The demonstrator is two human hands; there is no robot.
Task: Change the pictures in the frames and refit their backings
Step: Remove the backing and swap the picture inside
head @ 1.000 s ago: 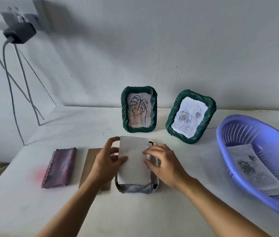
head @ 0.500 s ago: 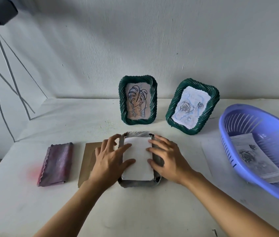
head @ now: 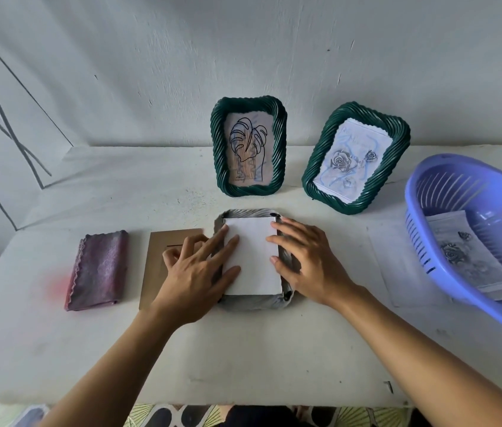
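Observation:
A frame [head: 254,300] lies face down on the table before me, its back grey. A white picture sheet [head: 252,254] lies blank side up inside it. My left hand [head: 197,272] presses the sheet's left edge with straight fingers. My right hand [head: 308,260] presses its right edge the same way. A brown cardboard backing [head: 157,260] lies flat just left of the frame, partly under my left hand. Two green twisted frames stand against the wall: one with a leaf drawing [head: 248,146], one with a rose picture [head: 354,158].
A folded purple cloth [head: 98,269] lies at the left. A blue plastic basket [head: 490,211] at the right holds a stack of rose prints [head: 468,257]. Cables run down the wall at far left. The table's front edge is close to my body.
The sheet went from tilted up between my fingers to lying flat inside the frame. Both hands flattened onto its edges.

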